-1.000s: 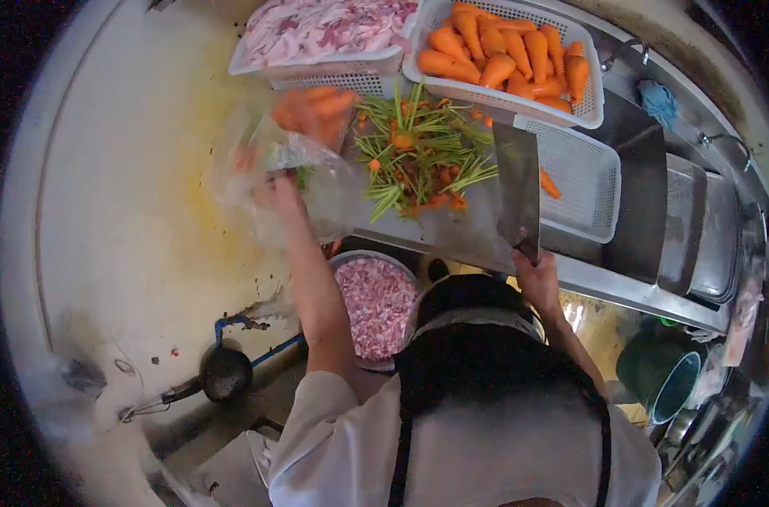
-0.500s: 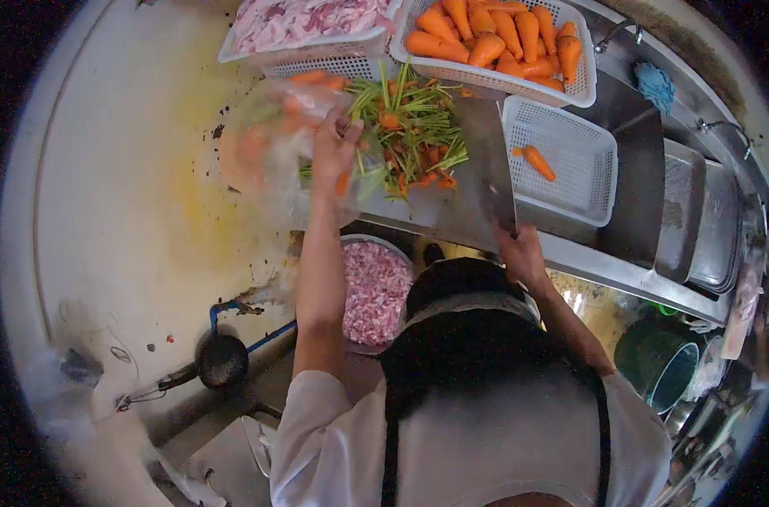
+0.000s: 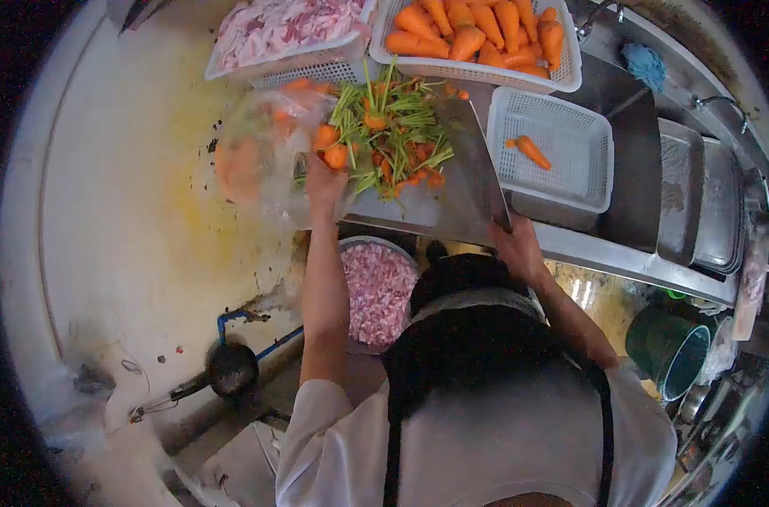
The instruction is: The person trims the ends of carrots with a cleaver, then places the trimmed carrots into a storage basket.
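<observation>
My left hand (image 3: 323,182) is at the edge of a clear plastic bag (image 3: 270,160) with orange pieces in it. Its fingers are partly hidden by the bag and carrot pieces, so what they grip is unclear. My right hand (image 3: 517,240) is closed on the handle of a wide-bladed knife (image 3: 477,160), whose blade lies tilted along the right side of the steel counter (image 3: 393,209). Between the two hands lies a pile of green carrot stems and orange tops (image 3: 401,135). One small carrot (image 3: 533,152) lies in the white basket (image 3: 598,160) right of the knife.
At the back stand a basket of carrots (image 3: 573,80) and a basket of raw meat (image 3: 350,52). A tub of chopped meat (image 3: 376,291) is below the counter edge. To the right are a sink with a blue cloth (image 3: 645,66), metal trays (image 3: 680,190) and a green bucket (image 3: 667,355).
My left hand has moved down to the bag's near side, and round orange pieces now show beyond its fingers. The view has shifted slightly; my right hand still holds the knife.
</observation>
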Demonstrator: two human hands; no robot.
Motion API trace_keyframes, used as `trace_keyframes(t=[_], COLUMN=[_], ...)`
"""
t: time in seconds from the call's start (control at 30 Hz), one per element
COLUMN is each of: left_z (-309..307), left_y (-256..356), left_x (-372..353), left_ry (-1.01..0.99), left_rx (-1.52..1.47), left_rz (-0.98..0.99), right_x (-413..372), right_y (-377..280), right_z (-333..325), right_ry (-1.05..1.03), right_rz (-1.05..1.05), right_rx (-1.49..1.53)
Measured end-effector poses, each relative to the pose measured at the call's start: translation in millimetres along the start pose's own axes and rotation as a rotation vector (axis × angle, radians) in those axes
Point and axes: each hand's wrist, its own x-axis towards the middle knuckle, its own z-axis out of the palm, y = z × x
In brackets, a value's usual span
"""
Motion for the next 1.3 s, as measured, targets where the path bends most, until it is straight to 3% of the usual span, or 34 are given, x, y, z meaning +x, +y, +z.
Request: trace_keyframes(t=[0.07,0.1,0.17,0.27,0.4,0.47,0.53,0.6,0.67,0.77,0.9,1.0,1.17,1.2,1.27,1.3], left_z=[-7,-8,-10,-34,-47,-34,-20,-4,14,18,21,17,2,1,-2,-3], left_y=[1,8,22,143,168,192,163,135,131,113,80,70,166,168,171,171], left_x=[2,3,7,14,11,-1,-28,-6,-40,-70,-92,-101,-70,-68,-67,-70], left_ry=[-0.195,-0.193,-0.045,-0.019,-0.019,-0.159,-0.209,-0.233,-0.249,-0.253,-0.237,-0.228,-0.344,-0.344,-0.515,-0.515], left_rx=[0.373,0.375,0.219,0.041,0.016,-0.160,-0.358,-0.390,-0.459,-0.561,-0.683,-0.742,0.069,0.069,0.298,0.297], left_rz=[-0.235,-0.235,-0.197,-0.231,-0.228,-0.616,-1.055,-1.010,-0.923,-0.795,-0.622,-0.533,-0.062,-0.061,-0.421,-0.423], right_x=[4,5,8,9,17,22,27,29,29,31,34,31,32,33,33,33], right_y=[-11,-14,-20,-16,-48,-67,-79,-83,-85,-81,-81,-84,-84,-85,-87,-85], right_z=[4,4,5,-1,-3,3,7,9,11,17,18,18,24,24,25,26], right_ry=[0.020,0.019,0.056,0.035,-0.063,-0.026,-0.079,-0.128,-0.137,-0.148,-0.168,-0.141,-0.154,-0.153,-0.169,-0.171], right_rz=[-0.092,-0.093,-0.155,-0.281,-0.128,-0.361,-0.352,-0.333,-0.465,-0.448,-0.403,-0.503,-0.446,-0.447,-0.400,-0.400], right_rx=[0.055,0.056,-0.016,-0.112,-0.205,-0.111,-0.169,-0.229,-0.335,-0.427,-0.427,-0.355,-0.361,-0.360,-0.376,-0.377])
